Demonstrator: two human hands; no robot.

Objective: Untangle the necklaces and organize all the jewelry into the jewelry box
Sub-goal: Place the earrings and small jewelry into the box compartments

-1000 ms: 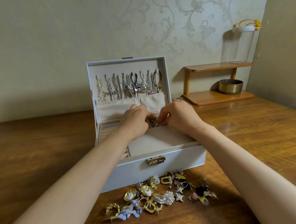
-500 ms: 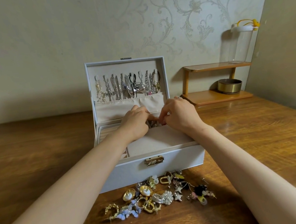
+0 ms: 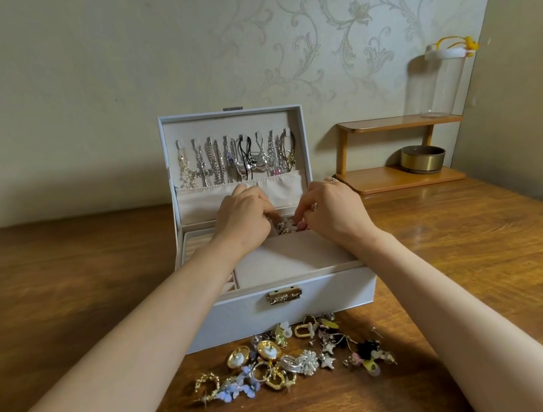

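The box (image 3: 243, 316) stood mid-table, long side running left to right, clasp facing near, lid upright at its far edge with necklaces (image 3: 236, 158) hanging in a row. Over the far tray, the left hand (image 3: 242, 216) and right hand (image 3: 329, 212) curled narrow, pinching a small beaded piece (image 3: 283, 227) between them. A jewelry pile (image 3: 283, 359) lay just near of the front wall. The table (image 3: 66, 284) stretched wide leftward, and a shelf (image 3: 398, 182) stood far right.

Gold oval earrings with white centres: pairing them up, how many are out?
2: a gold oval earring beside its twin, on the wooden table before the white jewelry box. More may hide in the pile.
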